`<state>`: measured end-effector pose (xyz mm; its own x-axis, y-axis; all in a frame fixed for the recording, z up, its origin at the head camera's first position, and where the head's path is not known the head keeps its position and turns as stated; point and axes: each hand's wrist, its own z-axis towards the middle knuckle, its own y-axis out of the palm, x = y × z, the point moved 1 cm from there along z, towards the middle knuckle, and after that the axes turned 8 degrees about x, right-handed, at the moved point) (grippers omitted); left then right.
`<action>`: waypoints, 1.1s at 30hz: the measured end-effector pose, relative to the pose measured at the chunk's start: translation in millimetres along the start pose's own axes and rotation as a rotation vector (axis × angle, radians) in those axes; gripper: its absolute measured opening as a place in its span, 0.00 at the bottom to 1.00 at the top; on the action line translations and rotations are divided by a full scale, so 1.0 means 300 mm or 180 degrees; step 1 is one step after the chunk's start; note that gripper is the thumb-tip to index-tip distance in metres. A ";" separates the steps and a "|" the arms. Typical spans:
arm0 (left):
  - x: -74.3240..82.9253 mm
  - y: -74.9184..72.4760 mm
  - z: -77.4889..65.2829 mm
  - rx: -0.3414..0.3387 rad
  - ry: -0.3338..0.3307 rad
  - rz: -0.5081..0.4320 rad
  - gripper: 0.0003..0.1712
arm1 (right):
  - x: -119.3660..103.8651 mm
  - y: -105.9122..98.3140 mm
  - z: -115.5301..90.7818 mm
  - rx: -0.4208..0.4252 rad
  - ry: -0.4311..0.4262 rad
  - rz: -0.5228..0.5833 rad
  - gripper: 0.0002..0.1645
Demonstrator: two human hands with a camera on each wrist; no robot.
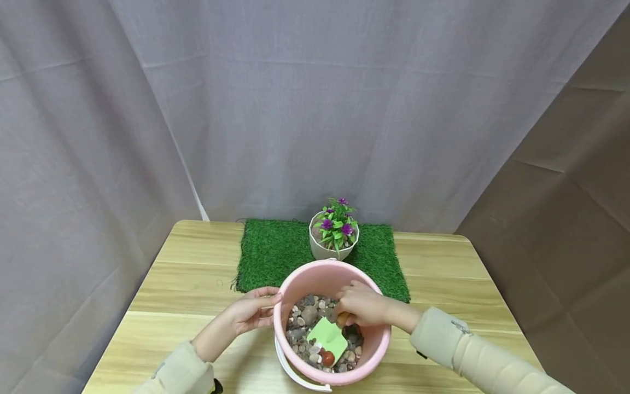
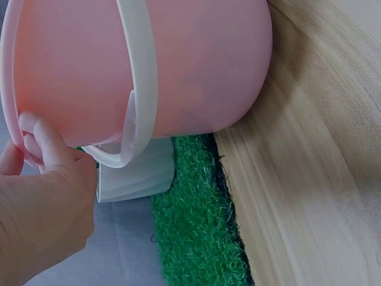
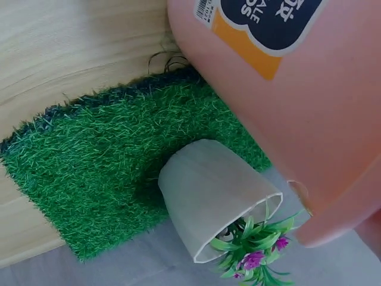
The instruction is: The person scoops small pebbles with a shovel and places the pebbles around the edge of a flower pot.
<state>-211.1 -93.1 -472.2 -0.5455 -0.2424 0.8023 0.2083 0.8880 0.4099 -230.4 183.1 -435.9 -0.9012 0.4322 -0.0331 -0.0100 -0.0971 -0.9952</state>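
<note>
A pink bucket (image 1: 332, 377) with a white handle (image 2: 143, 77) stands on the table, stones (image 1: 310, 314) covering its bottom. My left hand (image 1: 253, 310) pinches its rim, thumb and fingers on either side in the left wrist view. Reaching in over the opposite side, my right hand (image 1: 361, 304) has its fingers curled round the yellowish-orange handle (image 1: 343, 319) of a green toy shovel (image 1: 326, 335). The shovel's blade lies flat over the stones. A shiny red ball (image 1: 328, 358) sits at the blade's lower edge. The right wrist view leaves this hand's fingers hidden behind the bucket.
Behind the bucket, a white pot (image 1: 328, 253) with a purple-flowered plant (image 1: 337, 224) stands on a green artificial grass mat (image 1: 273, 249). The wooden table (image 1: 197, 273) ends near a grey curtain (image 1: 295, 137). A label (image 3: 256, 42) marks the bucket's outside.
</note>
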 end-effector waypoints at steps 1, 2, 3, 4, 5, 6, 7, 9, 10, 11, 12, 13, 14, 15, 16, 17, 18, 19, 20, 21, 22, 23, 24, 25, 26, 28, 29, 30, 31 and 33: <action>-0.002 -0.003 -0.001 0.0002 0.0002 0.0002 0.09 | 0.001 -0.001 0.002 -0.0004 0.0005 0.0033 0.09; -0.003 -0.005 -0.002 0.0001 0.0011 0.0004 0.09 | 0.001 -0.003 0.004 0.0006 0.0007 0.0056 0.10; -0.004 -0.006 -0.002 0.0003 0.0016 0.0001 0.08 | 0.003 -0.006 0.005 0.0004 0.0030 0.0094 0.11; -0.005 -0.005 -0.001 -0.0002 0.0019 0.0002 0.07 | 0.007 -0.009 0.003 0.0021 0.0052 0.0143 0.11; -0.005 -0.004 0.000 -0.0004 0.0021 0.0005 0.07 | 0.011 -0.013 0.000 0.0037 0.0071 0.0195 0.11; -0.006 -0.002 0.001 0.0001 0.0019 0.0006 0.06 | 0.017 -0.018 -0.002 0.0033 0.0091 0.0256 0.11; -0.006 -0.001 0.001 0.0013 0.0012 0.0007 0.06 | 0.023 -0.024 -0.003 0.0038 0.0087 0.0322 0.10; -0.005 0.000 0.000 0.0044 0.0002 0.0008 0.05 | 0.034 -0.039 -0.002 0.0037 0.0104 0.0466 0.09; -0.005 -0.001 0.000 0.0053 0.0003 0.0008 0.06 | 0.038 -0.048 -0.001 0.0032 0.0114 0.0521 0.08; -0.004 -0.002 0.000 0.0064 0.0001 0.0012 0.06 | 0.042 -0.056 0.000 0.0009 0.0138 0.0582 0.08; -0.002 -0.003 0.000 0.0069 0.0001 0.0019 0.07 | 0.046 -0.065 0.002 0.0011 0.0143 0.0617 0.08; -0.001 -0.004 0.000 0.0068 0.0002 0.0020 0.07 | 0.050 -0.073 0.003 0.0016 0.0148 0.0640 0.08; -0.001 -0.005 0.000 0.0068 0.0003 0.0021 0.07 | 0.052 -0.080 0.004 0.0000 0.0182 0.0672 0.09; -0.001 -0.006 0.000 0.0065 0.0001 0.0019 0.07 | 0.055 -0.085 0.004 -0.0020 0.0210 0.0710 0.09; 0.000 -0.007 0.000 0.0063 -0.0002 0.0025 0.07 | 0.058 -0.090 0.003 -0.0023 0.0215 0.0739 0.10; 0.000 -0.007 0.000 0.0069 -0.0003 0.0035 0.08 | 0.062 -0.093 0.003 -0.0020 0.0209 0.0770 0.11; 0.000 -0.007 0.000 0.0072 -0.0004 0.0041 0.08 | 0.065 -0.096 0.002 -0.0001 0.0202 0.0783 0.12; 0.000 -0.007 0.000 0.0077 0.0001 0.0042 0.08 | 0.068 -0.099 0.002 0.0005 0.0210 0.0816 0.12; 0.000 -0.006 0.000 0.0078 0.0006 0.0046 0.08 | 0.071 -0.102 0.001 0.0030 0.0206 0.0854 0.12; 0.000 -0.006 0.001 0.0078 0.0011 0.0051 0.09 | 0.075 -0.104 0.000 0.0056 0.0208 0.0878 0.13; 0.000 -0.006 0.001 0.0078 0.0016 0.0059 0.09 | 0.079 -0.105 -0.001 0.0085 0.0216 0.0897 0.13; 0.000 -0.006 0.001 0.0075 0.0018 0.0063 0.09 | 0.082 -0.107 -0.003 0.0116 0.0232 0.0927 0.13; 0.000 -0.006 0.002 0.0070 0.0019 0.0065 0.09 | 0.086 -0.108 -0.006 0.0160 0.0238 0.0940 0.14; 0.000 -0.006 0.002 0.0067 0.0019 0.0065 0.08 | 0.089 -0.110 -0.008 0.0190 0.0244 0.0959 0.14; -0.001 -0.006 0.002 0.0065 0.0016 0.0067 0.08 | 0.092 -0.111 -0.010 0.0212 0.0265 0.0976 0.14; -0.003 -0.008 0.003 0.0070 0.0009 0.0067 0.07 | 0.098 -0.113 -0.015 0.0254 0.0299 0.1002 0.15; -0.004 -0.009 0.003 0.0072 0.0007 0.0067 0.07 | 0.101 -0.115 -0.018 0.0278 0.0310 0.1011 0.15; -0.004 -0.009 0.004 0.0074 0.0009 0.0070 0.07 | 0.105 -0.118 -0.021 0.0294 0.0328 0.1011 0.15; -0.005 -0.010 0.005 0.0074 0.0011 0.0069 0.06 | 0.108 -0.120 -0.023 0.0288 0.0365 0.1023 0.15; -0.007 -0.011 0.006 0.0076 0.0013 0.0071 0.06 | 0.115 -0.126 -0.029 0.0300 0.0415 0.1031 0.15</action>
<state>-212.1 -94.9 -475.9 -0.5377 -0.2238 0.8129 0.2011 0.9022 0.3815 -257.3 209.5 -400.2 -0.8014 0.4756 -0.3627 0.2215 -0.3274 -0.9186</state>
